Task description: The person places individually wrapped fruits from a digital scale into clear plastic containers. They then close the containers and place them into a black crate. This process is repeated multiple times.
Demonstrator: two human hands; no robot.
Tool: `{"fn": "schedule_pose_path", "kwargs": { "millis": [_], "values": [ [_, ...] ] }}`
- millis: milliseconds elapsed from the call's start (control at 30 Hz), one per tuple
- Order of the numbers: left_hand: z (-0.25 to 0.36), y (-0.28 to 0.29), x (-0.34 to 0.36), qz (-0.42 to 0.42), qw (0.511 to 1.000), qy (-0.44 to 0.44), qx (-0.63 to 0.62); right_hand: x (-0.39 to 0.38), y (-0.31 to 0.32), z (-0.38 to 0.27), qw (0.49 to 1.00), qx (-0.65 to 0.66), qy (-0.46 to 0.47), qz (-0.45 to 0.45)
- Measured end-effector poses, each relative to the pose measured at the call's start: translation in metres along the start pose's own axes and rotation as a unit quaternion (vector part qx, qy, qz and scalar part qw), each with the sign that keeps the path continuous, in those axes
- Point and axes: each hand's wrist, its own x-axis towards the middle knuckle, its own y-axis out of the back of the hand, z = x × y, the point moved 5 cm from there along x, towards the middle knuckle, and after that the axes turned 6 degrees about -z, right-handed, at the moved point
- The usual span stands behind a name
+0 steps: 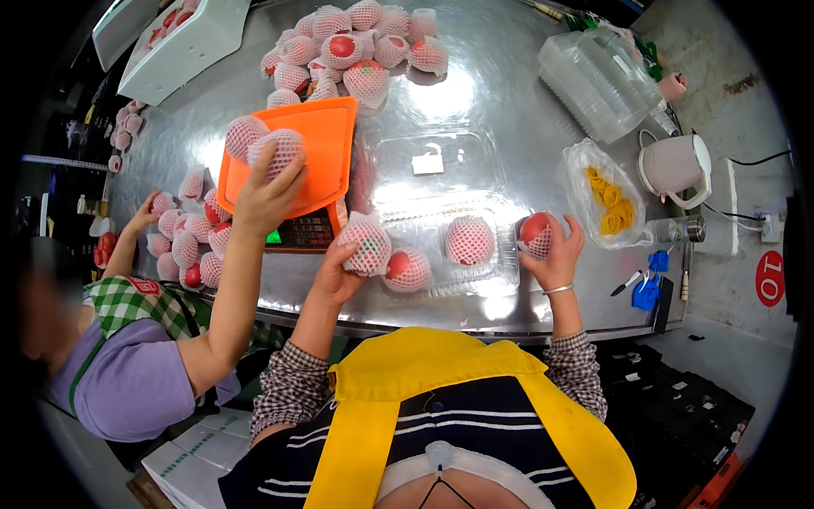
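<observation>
My left hand (336, 275) is closed round a red fruit in a white foam net (367, 243), to the left of an open clear plastic clamshell box (500, 284). In my right hand (556, 257) is another netted red fruit (534, 235), held just past the box's right side. A netted fruit (469, 240) sits inside the box. One more netted fruit (408, 270), its red skin partly bare, rests at the box's left end, beside my left hand. The box's lid (386, 191) lies folded back on the far side, with a white label on it.
A co-worker's hand (275, 182) holds netted fruits over an orange tray (326, 161) on a scale (305, 231). Netted fruits are heaped at the far side (339, 51) and left (191, 233). Right stand stacked clear boxes (593, 81), a bag of yellow rubber bands (612, 204) and a kettle (674, 165).
</observation>
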Motion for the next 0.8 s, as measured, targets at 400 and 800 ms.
{"fn": "schedule_pose_path", "kwargs": {
  "millis": [400,800],
  "values": [
    [0.014,-0.003,-0.024,0.004,0.990,-0.039,-0.135,-0.002,-0.099,-0.191,0.856,0.248,0.230,-0.392],
    [-0.004,0.007,-0.059,0.072,0.997,-0.024,0.034,0.035,-0.091,-0.178,0.860,0.408,0.126,-0.279]
  ]
}}
